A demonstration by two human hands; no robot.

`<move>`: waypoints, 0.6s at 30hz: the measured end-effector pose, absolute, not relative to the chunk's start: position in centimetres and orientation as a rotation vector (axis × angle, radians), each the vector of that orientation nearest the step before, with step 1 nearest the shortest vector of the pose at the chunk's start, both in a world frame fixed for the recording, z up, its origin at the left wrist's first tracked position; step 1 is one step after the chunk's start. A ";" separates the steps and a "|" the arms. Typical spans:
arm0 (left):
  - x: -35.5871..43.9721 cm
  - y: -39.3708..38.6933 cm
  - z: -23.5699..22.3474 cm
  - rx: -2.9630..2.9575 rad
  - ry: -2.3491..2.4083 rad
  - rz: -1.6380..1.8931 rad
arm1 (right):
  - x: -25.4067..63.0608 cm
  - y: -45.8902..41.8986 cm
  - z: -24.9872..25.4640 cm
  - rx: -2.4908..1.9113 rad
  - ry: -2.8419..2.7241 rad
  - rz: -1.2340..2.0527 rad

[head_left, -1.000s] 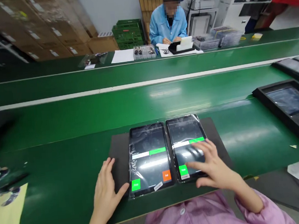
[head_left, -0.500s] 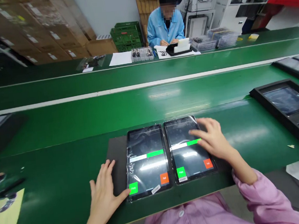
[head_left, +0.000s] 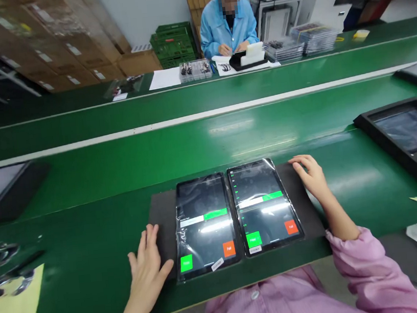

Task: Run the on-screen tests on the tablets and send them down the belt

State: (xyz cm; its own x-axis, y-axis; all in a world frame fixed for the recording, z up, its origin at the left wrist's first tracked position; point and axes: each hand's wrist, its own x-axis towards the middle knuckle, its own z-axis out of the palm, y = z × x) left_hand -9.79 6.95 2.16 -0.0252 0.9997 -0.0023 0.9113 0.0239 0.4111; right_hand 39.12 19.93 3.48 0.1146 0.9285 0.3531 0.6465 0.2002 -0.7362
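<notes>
Two tablets lie side by side before me on a dark grey mat [head_left: 162, 217]. On the left tablet [head_left: 206, 235] and the right tablet [head_left: 266, 215], the lit screens show green and red buttons and a white-and-green bar. Clear film with glare covers both. My left hand [head_left: 147, 268] rests with fingers spread at the mat's left edge, its thumb just short of the left tablet's lower corner. My right hand [head_left: 311, 176] is at the mat's upper right edge, fingers loosely extended, apart from the right tablet. Neither hand holds anything.
To the right stands a black tray [head_left: 375, 123] with film-covered tablets. A yellow sheet [head_left: 17, 312] and shiny ring-shaped items [head_left: 4, 255] lie left. Across the green bench, a person in blue [head_left: 228, 26] works beside stacked clear trays [head_left: 315, 38]. A dark tray [head_left: 36, 180] sits far left.
My right hand has drawn off the right tablet's screen toward the mat's right edge. My left thumb has lifted away from the left tablet's green button. Small green marks now show down the right screen.
</notes>
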 end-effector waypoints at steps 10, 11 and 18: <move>-6.2 13.4 6.4 2.121 1.985 0.257 | 37.5 20.9 0.4 -1.582 -1.693 0.602; -4.9 14.9 7.2 2.261 1.894 0.181 | 37.5 20.9 0.3 -1.587 -1.686 0.623; 3.0 23.0 9.6 2.699 1.338 -0.231 | 37.9 21.1 -0.1 -1.624 -1.644 0.741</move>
State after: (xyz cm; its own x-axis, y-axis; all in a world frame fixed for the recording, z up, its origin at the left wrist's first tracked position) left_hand 3.04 22.95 9.59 0.5975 0.7792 -0.1893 0.7976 -0.6019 0.0394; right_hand 37.90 21.12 -0.11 0.0307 0.9959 0.0850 0.5955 0.0501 -0.8018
